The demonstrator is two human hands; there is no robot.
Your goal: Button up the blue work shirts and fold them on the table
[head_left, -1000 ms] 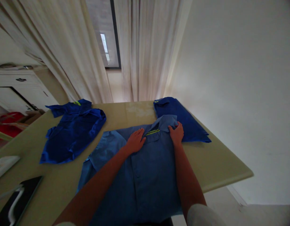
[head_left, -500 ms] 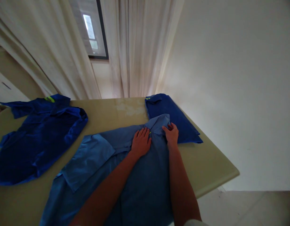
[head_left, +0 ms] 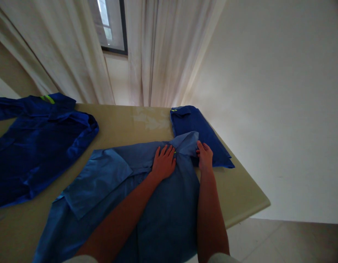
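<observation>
A greyish-blue shirt (head_left: 163, 204) is spread over the table in front of me, with a wide flap (head_left: 99, 180) folded across its left side. My left hand (head_left: 164, 162) lies flat on its upper part, fingers spread, beside a small yellow-green mark. At the shirt's upper right corner (head_left: 186, 142), my right hand (head_left: 205, 155) has its fingers curled together and pinches the outer edge of the cloth. Part of that grip is hidden by the fingers. This corner overlaps a folded dark blue garment (head_left: 202, 128) lying behind it.
On the left of the table (head_left: 116, 126) lies another dark blue shirt (head_left: 45, 146), spread out, with yellow-green stripes. Pale curtains (head_left: 169, 54) and a window hang behind. A white wall (head_left: 281, 109) stands to the right, beyond the table's edge.
My right hand has shifted slightly to the right along the shirt's corner. My left hand stays flat on the cloth. The view has tilted down a little.
</observation>
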